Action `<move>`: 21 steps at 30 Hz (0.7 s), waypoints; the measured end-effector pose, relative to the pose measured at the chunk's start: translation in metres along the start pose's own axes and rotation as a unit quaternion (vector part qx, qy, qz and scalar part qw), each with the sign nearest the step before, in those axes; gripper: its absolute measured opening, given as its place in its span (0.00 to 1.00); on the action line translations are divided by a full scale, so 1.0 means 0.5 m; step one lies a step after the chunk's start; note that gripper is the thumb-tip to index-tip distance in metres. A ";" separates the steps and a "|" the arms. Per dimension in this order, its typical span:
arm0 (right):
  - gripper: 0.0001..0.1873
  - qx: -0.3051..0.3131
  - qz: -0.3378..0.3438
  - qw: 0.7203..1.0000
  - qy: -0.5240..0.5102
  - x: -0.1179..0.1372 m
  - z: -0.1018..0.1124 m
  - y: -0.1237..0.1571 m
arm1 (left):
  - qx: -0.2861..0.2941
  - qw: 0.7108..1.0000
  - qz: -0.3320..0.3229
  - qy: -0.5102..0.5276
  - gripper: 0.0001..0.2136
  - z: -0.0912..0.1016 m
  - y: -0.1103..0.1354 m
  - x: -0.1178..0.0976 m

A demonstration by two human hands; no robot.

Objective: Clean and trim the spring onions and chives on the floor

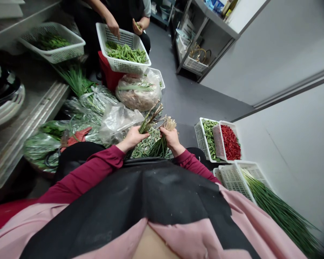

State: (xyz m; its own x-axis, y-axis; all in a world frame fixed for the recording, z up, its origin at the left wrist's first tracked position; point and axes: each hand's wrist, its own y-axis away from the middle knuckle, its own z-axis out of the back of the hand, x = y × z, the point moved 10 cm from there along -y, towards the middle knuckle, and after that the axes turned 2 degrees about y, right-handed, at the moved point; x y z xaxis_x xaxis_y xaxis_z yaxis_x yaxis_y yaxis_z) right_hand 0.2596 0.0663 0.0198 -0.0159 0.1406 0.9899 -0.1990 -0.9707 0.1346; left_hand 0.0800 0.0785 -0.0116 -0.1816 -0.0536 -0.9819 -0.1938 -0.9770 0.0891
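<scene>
Near my lap, my left hand (134,138) is closed round a bunch of spring onions (150,118) with brownish, dirty-looking stem ends that point up and away from me. Close beside it, my right hand (171,138) grips a second bunch of spring onions (169,124), whose ends are pale and cleaner; dark green leaves hang below the fingers. The two bunches nearly meet at their tips, and I cannot tell whether the fingertips touch stalks of both. Below the hands lie loose green trimmings (144,148), partly hidden by my arms and apron.
Opposite, a person handles green pods in a white basket (121,67). Bagged vegetables (139,97) and a clear plastic bag (117,120) lie ahead and left. To the right stand baskets of green peppers (210,133), red chillies (230,142) and long spring onions (272,201). A metal shelf (56,95) edges the left.
</scene>
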 end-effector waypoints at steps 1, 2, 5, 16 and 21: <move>0.11 0.005 -0.003 1.000 -0.002 0.000 -0.002 0.003 | -0.004 1.000 -0.002 -0.008 0.13 0.001 -0.001 0.000; 0.12 0.009 -0.004 1.000 -0.001 0.000 -0.004 0.005 | -0.007 1.000 -0.005 -0.018 0.12 0.002 -0.002 0.000; 0.13 0.006 0.000 1.000 0.008 -0.004 -0.002 0.007 | -0.010 0.999 -0.020 -0.041 0.12 0.003 -0.003 -0.004; 0.14 0.051 0.016 0.998 0.033 -0.005 0.001 -0.007 | 0.009 1.000 0.014 0.011 0.12 0.002 0.002 0.003; 0.15 0.028 -0.003 0.999 0.015 -0.009 0.012 -0.006 | 0.006 1.000 0.013 0.017 0.13 0.004 -0.001 0.008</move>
State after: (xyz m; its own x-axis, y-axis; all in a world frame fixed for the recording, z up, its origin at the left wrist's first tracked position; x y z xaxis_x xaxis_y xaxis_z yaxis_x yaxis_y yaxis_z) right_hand 0.2662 0.0675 0.0151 -0.0441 0.1505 0.9876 -0.1440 -0.9792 0.1428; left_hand 0.0776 0.0789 -0.0152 -0.1540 -0.0854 -0.9844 -0.2014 -0.9726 0.1159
